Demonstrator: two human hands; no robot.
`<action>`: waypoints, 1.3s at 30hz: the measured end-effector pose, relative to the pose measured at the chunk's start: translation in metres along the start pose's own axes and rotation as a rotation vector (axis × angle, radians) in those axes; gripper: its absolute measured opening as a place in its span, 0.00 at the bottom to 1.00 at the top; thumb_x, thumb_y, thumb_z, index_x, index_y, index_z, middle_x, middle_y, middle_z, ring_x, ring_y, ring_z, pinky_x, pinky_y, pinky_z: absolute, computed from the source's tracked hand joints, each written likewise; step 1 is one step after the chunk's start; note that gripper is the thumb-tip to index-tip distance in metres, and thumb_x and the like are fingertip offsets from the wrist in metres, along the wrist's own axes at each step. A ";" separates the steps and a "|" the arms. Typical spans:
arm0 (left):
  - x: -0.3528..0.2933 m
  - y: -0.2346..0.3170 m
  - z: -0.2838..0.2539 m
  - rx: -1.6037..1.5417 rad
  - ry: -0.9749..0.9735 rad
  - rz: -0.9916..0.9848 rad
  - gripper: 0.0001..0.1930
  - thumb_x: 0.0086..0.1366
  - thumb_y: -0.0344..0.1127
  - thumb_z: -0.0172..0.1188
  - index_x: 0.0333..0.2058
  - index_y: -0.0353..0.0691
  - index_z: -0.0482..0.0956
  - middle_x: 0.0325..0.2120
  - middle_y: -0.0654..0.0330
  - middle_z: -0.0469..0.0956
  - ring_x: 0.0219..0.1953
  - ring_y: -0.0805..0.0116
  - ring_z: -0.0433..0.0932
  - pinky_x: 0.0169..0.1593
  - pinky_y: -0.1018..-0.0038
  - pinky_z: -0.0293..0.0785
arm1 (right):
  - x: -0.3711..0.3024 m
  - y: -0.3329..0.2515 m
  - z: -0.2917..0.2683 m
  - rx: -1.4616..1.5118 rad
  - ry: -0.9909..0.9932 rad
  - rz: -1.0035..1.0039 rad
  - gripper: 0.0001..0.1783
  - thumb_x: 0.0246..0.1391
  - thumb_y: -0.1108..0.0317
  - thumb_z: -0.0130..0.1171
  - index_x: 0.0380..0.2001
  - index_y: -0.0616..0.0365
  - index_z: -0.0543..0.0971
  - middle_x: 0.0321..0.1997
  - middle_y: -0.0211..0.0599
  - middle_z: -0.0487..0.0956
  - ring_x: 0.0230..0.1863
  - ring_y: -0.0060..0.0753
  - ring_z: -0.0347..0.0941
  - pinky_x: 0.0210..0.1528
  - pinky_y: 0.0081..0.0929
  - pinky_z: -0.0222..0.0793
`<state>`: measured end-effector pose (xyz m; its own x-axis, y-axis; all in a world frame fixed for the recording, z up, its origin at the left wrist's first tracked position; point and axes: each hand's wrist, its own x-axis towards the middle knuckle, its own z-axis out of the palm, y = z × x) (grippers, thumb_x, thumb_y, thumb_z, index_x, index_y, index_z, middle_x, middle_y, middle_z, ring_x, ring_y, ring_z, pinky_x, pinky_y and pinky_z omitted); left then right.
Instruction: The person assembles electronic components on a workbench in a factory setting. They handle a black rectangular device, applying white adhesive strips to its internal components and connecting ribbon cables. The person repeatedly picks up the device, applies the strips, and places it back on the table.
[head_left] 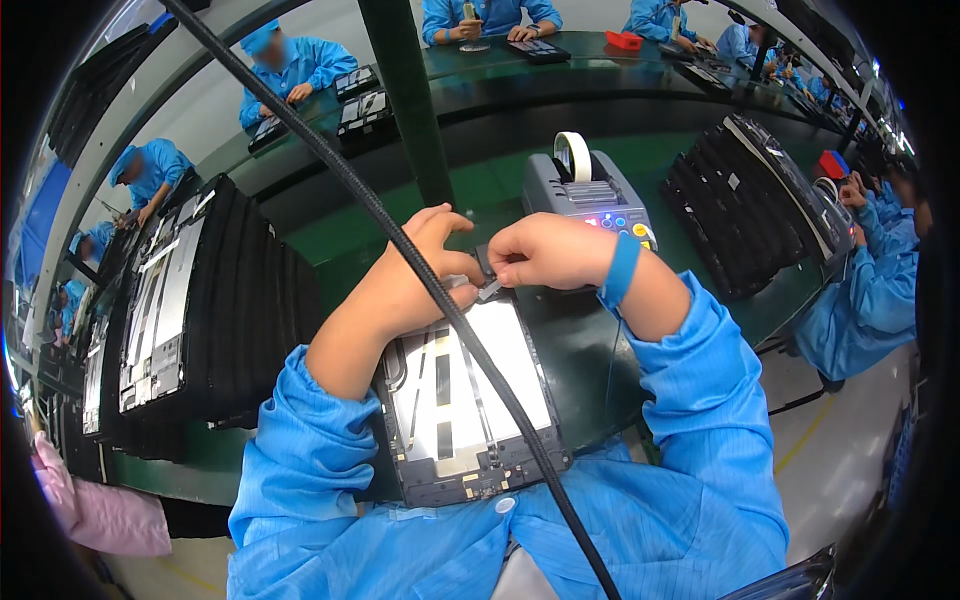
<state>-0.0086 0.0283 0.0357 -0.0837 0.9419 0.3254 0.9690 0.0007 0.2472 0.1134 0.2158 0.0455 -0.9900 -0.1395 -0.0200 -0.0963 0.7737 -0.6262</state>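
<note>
An opened tablet [460,395], with a silvery inner plate and dark circuit parts along its near end, lies in front of me on the green bench. My left hand [425,265] rests over its far left corner with fingers spread, the lower fingertips beside a small grey strip [489,291]. From the other side, my right hand [550,252] pinches at this strip at the tablet's far edge. What kind of strip it is, I cannot make out. A blue band [622,268] circles my right wrist.
A grey tape dispenser [588,190] with a white roll stands beyond my right hand. Tall stacks of black trays [255,290] rise at left, with more black trays [735,205] at right. A dark braided cable [375,205] crosses the view. Co-workers [300,70] sit around.
</note>
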 end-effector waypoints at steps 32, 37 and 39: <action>-0.001 0.000 0.005 -0.171 -0.088 -0.111 0.16 0.49 0.21 0.59 0.30 0.52 0.88 0.51 0.58 0.72 0.66 0.52 0.56 0.66 0.61 0.50 | 0.034 -0.011 -0.004 -0.152 -0.280 0.318 0.12 0.52 0.69 0.50 0.19 0.59 0.77 0.21 0.36 0.79 0.25 0.29 0.80 0.31 0.27 0.70; -0.005 -0.006 0.012 -0.174 -0.062 -0.127 0.16 0.49 0.21 0.59 0.31 0.52 0.88 0.52 0.58 0.72 0.66 0.53 0.55 0.67 0.62 0.50 | 0.034 -0.025 -0.004 -0.150 -0.284 0.460 0.12 0.56 0.66 0.50 0.27 0.61 0.78 0.22 0.35 0.80 0.26 0.30 0.78 0.35 0.28 0.69; -0.006 -0.008 0.013 -0.175 -0.052 -0.137 0.16 0.50 0.21 0.58 0.32 0.52 0.88 0.52 0.58 0.71 0.66 0.53 0.54 0.67 0.62 0.50 | 0.034 -0.029 -0.001 -0.215 -0.263 0.499 0.12 0.55 0.66 0.52 0.27 0.62 0.79 0.21 0.36 0.80 0.26 0.30 0.78 0.36 0.28 0.70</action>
<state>-0.0127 0.0273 0.0195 -0.1955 0.9531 0.2313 0.8937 0.0760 0.4421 0.0820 0.1891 0.0639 -0.8649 0.1454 -0.4805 0.3274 0.8890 -0.3202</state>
